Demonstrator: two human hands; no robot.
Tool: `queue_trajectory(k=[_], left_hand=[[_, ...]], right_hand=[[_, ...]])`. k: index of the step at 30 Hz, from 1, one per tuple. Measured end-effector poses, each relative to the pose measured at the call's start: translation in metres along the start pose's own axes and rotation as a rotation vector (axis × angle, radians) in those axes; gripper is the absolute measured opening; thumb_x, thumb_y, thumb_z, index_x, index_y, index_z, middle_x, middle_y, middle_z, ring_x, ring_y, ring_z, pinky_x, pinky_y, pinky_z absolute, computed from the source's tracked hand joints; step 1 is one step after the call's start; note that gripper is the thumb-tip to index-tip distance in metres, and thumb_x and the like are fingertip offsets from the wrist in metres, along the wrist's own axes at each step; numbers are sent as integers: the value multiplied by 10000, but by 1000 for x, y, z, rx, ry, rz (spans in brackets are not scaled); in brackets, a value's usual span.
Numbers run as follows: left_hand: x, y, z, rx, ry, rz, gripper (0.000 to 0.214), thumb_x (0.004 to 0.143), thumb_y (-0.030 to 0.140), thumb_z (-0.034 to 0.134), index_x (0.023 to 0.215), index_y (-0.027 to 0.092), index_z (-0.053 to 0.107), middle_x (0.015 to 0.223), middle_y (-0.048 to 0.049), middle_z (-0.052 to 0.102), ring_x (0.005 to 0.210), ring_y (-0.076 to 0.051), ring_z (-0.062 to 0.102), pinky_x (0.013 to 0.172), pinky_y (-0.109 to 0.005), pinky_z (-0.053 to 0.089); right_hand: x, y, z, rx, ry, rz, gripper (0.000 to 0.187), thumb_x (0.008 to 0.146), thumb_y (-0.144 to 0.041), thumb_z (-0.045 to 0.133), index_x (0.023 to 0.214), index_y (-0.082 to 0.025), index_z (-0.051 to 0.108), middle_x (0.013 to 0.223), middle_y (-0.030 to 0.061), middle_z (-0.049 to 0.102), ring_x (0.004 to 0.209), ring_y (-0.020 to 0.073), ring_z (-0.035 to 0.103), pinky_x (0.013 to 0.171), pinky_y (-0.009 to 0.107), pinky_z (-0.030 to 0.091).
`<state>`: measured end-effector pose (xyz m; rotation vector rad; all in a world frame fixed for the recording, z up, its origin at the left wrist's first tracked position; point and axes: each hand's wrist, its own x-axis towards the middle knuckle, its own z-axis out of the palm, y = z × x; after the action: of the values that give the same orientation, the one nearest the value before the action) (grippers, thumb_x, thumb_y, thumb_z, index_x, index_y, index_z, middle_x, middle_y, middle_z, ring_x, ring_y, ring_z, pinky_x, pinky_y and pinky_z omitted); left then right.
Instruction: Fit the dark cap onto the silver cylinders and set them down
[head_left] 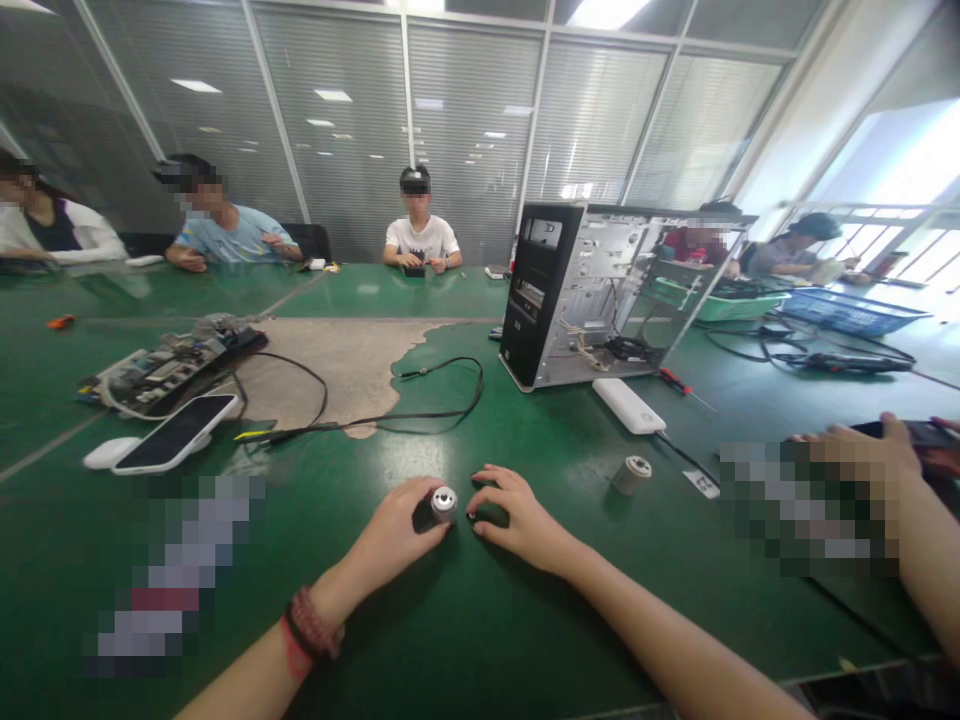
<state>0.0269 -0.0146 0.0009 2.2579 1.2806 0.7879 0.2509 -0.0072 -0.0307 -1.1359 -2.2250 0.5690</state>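
Upright on the green table, a small silver metal cylinder (444,504) with dark holes in its top face sits between the thumb and fingers of my left hand (401,525). My left hand is closed around its sides. Just to the right, my right hand (517,515) curls its thumb and index finger together in a pinch. A tiny dark bit shows at those fingertips, too small to name. A second, similar metal cylinder (632,475) stands on the table farther right, touched by neither hand.
An open computer case (536,300), a white power bank (628,405) and a red screwdriver (675,381) stand or lie ahead. Left are a phone (180,432), a circuit assembly (176,365) and a black cable (450,412). A neighbour's hand (862,455) is at right; other people sit opposite.
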Motion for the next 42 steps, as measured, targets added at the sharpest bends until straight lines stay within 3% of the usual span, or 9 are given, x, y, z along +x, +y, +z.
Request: queue_trajectory(k=[5,11,17,19,25,30,33,38,42], left_hand=[[2,-4,-10,32,-93,54,313,729,187,649,1038,201,604,1035,-55,641,985,-234,588,900,-377,463],[2,-9,-21,57,-135,104,254,763,162,606,1014,193,624,1024,-58,628,985,-221,576,905,-356,457],[-2,-11,-22,63,-106,129,254,756,155,597,1004,197,627,987,-49,635,946,-213,575,879,-337,462],[-2,-11,-22,57,-110,130,259,748,137,578,996,196,625,975,-51,633,926,-210,574,865,-334,465],[-3,-11,-18,99,-99,133,363,708,40,476,1010,186,613,975,-60,621,940,-217,555,880,-359,449],[-2,-14,-15,106,-78,130,384,670,9,430,947,192,624,940,-52,619,919,-210,547,874,-360,441],[-2,-15,-14,95,-67,119,405,637,-2,417,921,196,626,923,-43,619,912,-206,545,870,-355,442],[-2,-15,-15,99,-35,115,396,636,-1,408,898,202,626,910,-38,616,914,-207,546,871,-353,443],[-3,-14,-15,111,-34,112,379,644,-6,415,887,200,621,915,-35,620,914,-205,556,873,-352,444]], right_hand=[[0,3,-17,50,-79,-8,359,723,-298,723,1066,-234,638,1258,105,563,1255,270,447,1046,484,354],[0,4,-26,36,-126,-17,359,741,-316,702,1082,-236,625,1267,109,556,1259,270,447,1043,476,360],[1,2,-14,-13,-119,-32,646,694,-427,730,1265,-249,486,1302,115,531,1263,290,446,1097,593,169],[4,-5,-6,-5,-75,-54,618,722,-431,708,1261,-238,475,1275,112,545,1230,279,474,1094,579,190],[16,-36,21,62,135,-99,352,820,-295,626,1145,-222,511,1092,82,611,1052,242,546,933,417,425],[15,-47,27,49,108,-262,341,803,-245,633,1122,-227,513,1076,84,613,1021,237,559,914,411,437],[9,-50,22,135,64,-293,357,803,-256,635,1137,-234,511,1112,79,609,1062,226,555,929,391,444],[8,-41,2,295,165,-87,291,821,-287,606,1090,-212,525,1026,57,627,974,202,599,872,342,479],[15,-12,-24,149,291,8,285,816,-311,596,1070,-201,530,1005,68,618,954,226,596,873,384,472]])
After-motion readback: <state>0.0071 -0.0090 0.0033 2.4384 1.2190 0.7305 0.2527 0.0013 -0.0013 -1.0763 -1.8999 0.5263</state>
